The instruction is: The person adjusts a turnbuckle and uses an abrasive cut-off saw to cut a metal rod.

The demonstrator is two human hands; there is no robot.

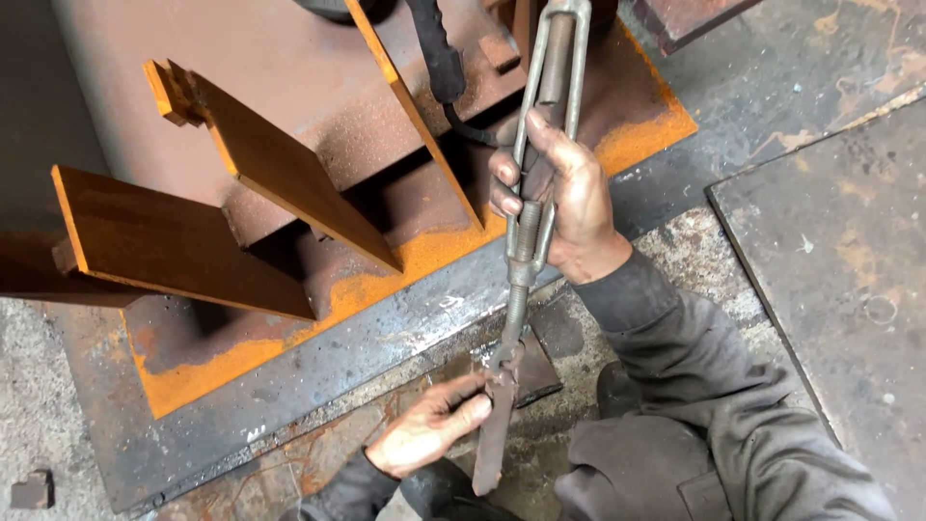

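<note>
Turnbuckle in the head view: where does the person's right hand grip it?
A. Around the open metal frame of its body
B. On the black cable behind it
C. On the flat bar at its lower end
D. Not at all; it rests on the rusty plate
A: the right hand wraps the turnbuckle frame above the threaded rod, while the left hand touches the flat bar at the lower end.

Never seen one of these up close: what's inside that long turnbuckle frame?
A threaded rod runs inside the turnbuckle frame at the top. The right hand wraps the middle, hiding what is inside there.
</note>
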